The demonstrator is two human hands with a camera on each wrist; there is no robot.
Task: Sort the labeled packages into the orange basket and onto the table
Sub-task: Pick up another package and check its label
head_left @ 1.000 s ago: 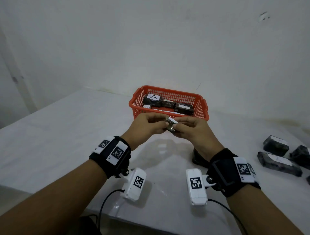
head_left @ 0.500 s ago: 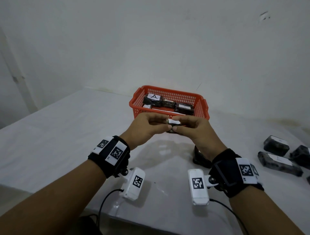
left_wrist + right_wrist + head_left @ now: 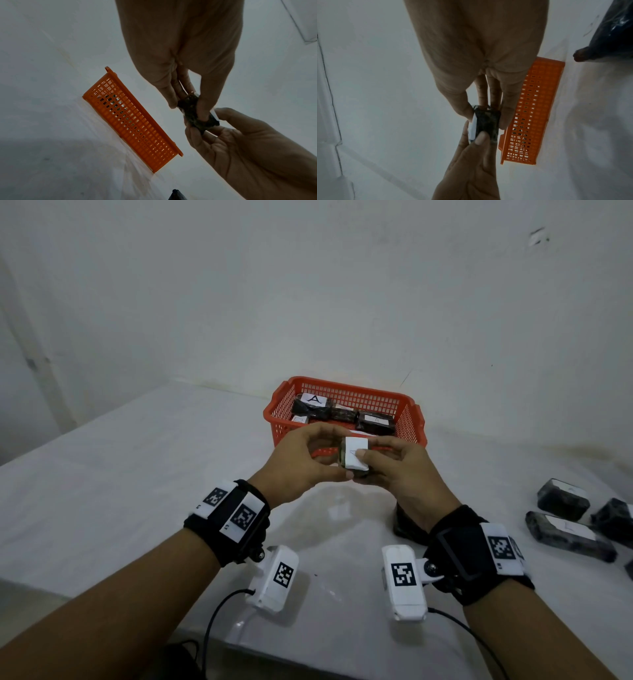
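— While both hands hover in front of the orange basket (image 3: 409, 419), what exactly sits between them?

— 1 small dark package (image 3: 354, 462) with a white label facing up toward the head camera. The left hand (image 3: 305, 460) pinches its left end, fingers (image 3: 205, 102) and thumb clamped on the dark wrap. The right hand (image 3: 400, 470) holds the other end, thumb pressed on the label and fingers curled beneath.

— Can you read the label?

— Only a faint thin line; I cannot tell which letter it is.

— And where is the package relative to the surface (image 3: 137, 491)?

— Held in the air above it, just in front of the basket's near wall, touching neither.

— What lies inside the basket?

— Several dark packages (image 3: 375, 422) with white labels; the one at the back left shows an A, another at the right a fainter A.

— Anything else on the surface?

— At the far right, 3 dark labeled packages (image 3: 568, 534) lie near one another, well apart from the basket. 1 more dark package (image 3: 409, 529) rests just behind the right wrist, partly hidden by it. Both wrists carry black bands with white marker tags and small white cameras.
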